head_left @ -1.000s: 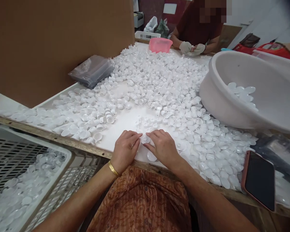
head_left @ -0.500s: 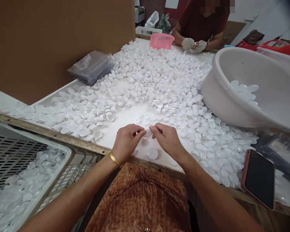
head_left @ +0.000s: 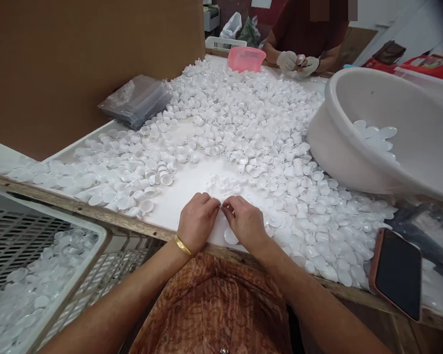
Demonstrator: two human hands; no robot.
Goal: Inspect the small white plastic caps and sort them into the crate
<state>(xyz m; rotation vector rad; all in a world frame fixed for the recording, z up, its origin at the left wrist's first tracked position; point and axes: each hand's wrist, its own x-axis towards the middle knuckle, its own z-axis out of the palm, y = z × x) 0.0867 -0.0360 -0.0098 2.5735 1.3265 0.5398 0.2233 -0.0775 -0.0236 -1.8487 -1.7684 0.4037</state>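
Note:
My left hand [head_left: 197, 219] and my right hand [head_left: 244, 222] rest together on the near edge of the white table [head_left: 184, 189], fingertips pinched and touching each other. What they pinch is hidden between the fingers; it looks like a small white plastic piece. A flat white lid [head_left: 230, 237] lies just under my right hand. A small group of tiny white pieces [head_left: 223, 184] sits just beyond my fingers. Heaps of white plastic caps [head_left: 251, 132] cover the table on all sides.
A big white basin [head_left: 358, 147] holding a few lids stands at the right. A phone [head_left: 396, 273] lies on the right table edge. A grey crate [head_left: 40, 265] with white lids is at my lower left. A gloved person [head_left: 299, 61] works across, beside a pink tub [head_left: 245, 58]. Plastic bags [head_left: 136, 101] lie left.
My hands had lifted slightly with a small white piece between them; now they are back down on the table edge, fingertips pressed closer together.

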